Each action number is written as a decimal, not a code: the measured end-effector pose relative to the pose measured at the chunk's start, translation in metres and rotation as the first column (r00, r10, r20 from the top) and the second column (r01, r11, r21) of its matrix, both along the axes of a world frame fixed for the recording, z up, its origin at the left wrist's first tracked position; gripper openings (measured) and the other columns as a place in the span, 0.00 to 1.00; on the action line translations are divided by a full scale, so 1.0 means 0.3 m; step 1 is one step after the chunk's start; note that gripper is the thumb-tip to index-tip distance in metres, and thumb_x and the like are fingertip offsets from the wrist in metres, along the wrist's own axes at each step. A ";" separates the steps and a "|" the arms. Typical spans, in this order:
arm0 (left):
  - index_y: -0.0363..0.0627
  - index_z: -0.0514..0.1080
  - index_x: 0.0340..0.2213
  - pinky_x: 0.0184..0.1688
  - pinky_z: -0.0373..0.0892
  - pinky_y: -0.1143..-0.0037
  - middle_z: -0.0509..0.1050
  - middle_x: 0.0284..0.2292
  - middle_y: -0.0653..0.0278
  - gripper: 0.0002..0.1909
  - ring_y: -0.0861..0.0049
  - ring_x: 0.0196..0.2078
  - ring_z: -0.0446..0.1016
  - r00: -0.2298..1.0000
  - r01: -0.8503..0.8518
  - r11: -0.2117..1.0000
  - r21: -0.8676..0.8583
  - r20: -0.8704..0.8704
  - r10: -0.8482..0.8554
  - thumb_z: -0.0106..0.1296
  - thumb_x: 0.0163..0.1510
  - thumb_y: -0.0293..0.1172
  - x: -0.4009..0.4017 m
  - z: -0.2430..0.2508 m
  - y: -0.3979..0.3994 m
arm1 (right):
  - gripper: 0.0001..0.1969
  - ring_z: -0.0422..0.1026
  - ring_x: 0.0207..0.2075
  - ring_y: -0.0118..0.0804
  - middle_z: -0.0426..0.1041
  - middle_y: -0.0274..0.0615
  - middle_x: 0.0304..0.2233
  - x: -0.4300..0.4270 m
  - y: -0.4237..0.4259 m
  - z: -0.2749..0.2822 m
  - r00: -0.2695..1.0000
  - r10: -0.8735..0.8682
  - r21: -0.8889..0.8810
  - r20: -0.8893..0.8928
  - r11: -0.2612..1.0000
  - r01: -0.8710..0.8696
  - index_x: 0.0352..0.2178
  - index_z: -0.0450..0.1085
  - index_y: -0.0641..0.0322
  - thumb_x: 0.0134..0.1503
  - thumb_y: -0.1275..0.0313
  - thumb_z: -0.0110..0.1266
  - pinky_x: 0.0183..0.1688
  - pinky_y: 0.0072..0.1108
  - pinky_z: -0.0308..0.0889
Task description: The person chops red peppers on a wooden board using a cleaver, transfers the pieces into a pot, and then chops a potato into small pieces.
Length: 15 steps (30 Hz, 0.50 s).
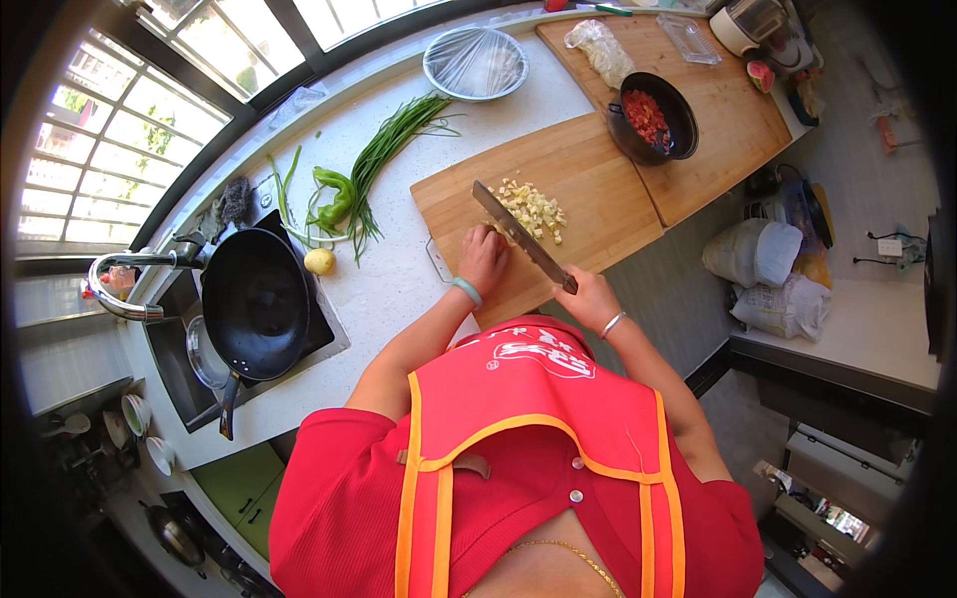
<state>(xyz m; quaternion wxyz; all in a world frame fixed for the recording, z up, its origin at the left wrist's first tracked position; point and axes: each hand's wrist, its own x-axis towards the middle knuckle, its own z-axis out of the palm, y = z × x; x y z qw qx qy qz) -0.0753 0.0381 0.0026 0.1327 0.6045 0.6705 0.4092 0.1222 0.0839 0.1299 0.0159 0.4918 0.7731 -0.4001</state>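
Note:
My right hand grips the handle of a cleaver, whose blade slants over a wooden cutting board. Close to the blade's left side, my left hand rests on the board with fingers curled against a pale piece of food, mostly hidden by the fingers and blade. Small pale yellow cubes lie in a pile just right of the cleaver. A dark pot with chopped red food stands beyond the pile, to the upper right.
Left of the board lie green chives, a green pepper and a yellowish potato. A black wok sits over the sink below the faucet. A film-covered bowl stands at the back, near a plastic bag.

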 end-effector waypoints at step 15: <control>0.43 0.64 0.26 0.39 0.60 0.67 0.63 0.30 0.55 0.07 0.59 0.36 0.62 1.000 -0.007 1.000 -0.006 -0.005 0.007 0.50 0.42 0.26 0.002 -0.017 -0.012 | 0.16 0.71 0.31 0.50 0.72 0.48 0.26 -0.016 -0.029 -0.037 0.990 0.033 0.003 0.138 0.999 -0.034 0.37 0.65 0.59 0.47 0.64 0.50 0.34 0.34 0.65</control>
